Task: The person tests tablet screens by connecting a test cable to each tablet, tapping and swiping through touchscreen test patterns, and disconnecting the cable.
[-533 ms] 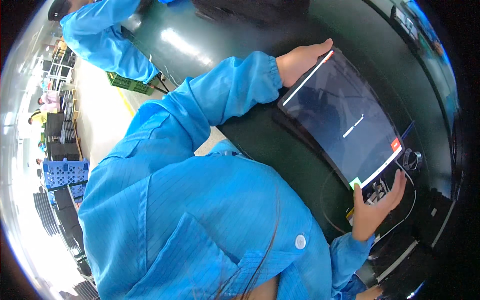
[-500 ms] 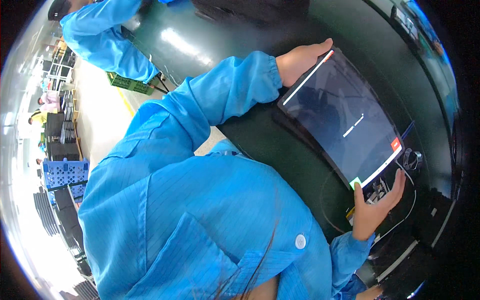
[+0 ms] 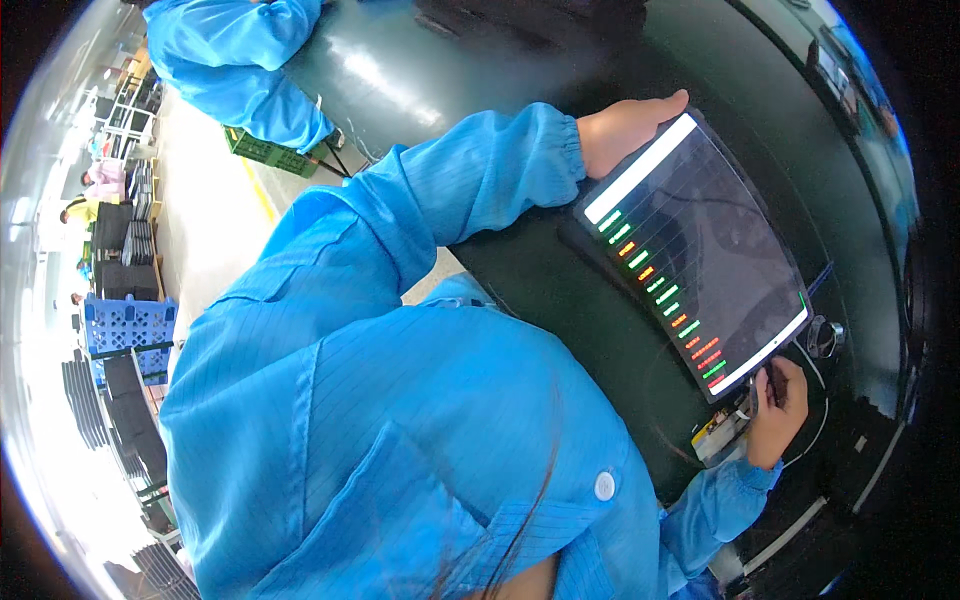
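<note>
A dark tablet [image 3: 712,245] is tilted at the right of the head view, its screen lit with white bars and rows of green, red and orange marks. My left hand [image 3: 630,135] holds its upper left edge, thumb stretched along the rim. My right hand [image 3: 782,415] is closed beside the tablet's lower right end, fingers curled in. Something small and dark shows between those fingers, too hidden to name. A small yellow-and-clear packet [image 3: 716,438] lies right beside the right hand. A white cable [image 3: 823,385] curves past that hand.
A round metal object [image 3: 826,338] sits off the tablet's lower right corner, on the dark green table [image 3: 560,300]. At the far left another person's blue sleeve [image 3: 215,60] is above a green crate [image 3: 268,152]. A black cloth-like heap [image 3: 530,20] lies at the back.
The tablet's screen went from a mostly dark page to one with colored rows. My right hand closed from spread fingers and moved slightly down; the view shifted a little.
</note>
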The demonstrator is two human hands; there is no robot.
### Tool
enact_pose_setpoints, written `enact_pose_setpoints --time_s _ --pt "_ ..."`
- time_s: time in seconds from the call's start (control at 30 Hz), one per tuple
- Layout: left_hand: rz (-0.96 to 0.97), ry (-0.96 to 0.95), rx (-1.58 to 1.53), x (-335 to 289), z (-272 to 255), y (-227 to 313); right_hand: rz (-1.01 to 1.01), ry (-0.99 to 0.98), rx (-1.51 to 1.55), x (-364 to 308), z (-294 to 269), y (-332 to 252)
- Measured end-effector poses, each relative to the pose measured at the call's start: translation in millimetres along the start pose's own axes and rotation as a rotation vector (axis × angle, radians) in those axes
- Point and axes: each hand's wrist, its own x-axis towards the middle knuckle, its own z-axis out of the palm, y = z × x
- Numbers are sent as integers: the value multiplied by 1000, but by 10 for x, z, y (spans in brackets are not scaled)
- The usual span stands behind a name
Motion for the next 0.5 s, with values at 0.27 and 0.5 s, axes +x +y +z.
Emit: enact_pose_setpoints --time_s 0.27,0.5 --pt "10 -43 -64 2 15 -5 83 29 173 -55 33 353" --pt "40 -3 -19 -23 12 12 -111 273 -315 87 -132 -44"
